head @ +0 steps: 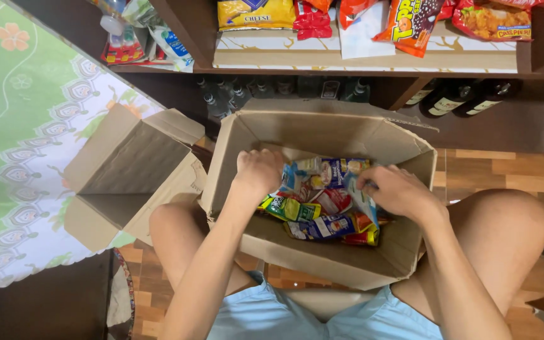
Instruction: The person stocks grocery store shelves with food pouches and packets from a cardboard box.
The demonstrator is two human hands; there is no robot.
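Down between the person's bare knees sits an open cardboard box point(322, 252) on the wooden floor point(505, 170), holding a heap of small bright packets point(322, 201); the left hand point(258, 171) is curled shut over the packets at the left of the heap, its fingers tucked under so what they grip cannot be told; the right hand point(395, 189) lies on the packets at the right, fingers bent and pinching a pale blue packet point(361, 198); a second, empty box point(130, 170) lies on its side just beside the first; dark bottles point(454, 97) and a shelf point(360, 60) of snack bags point(410, 22) stand beyond; a green patterned cloth point(26, 138) spreads left.
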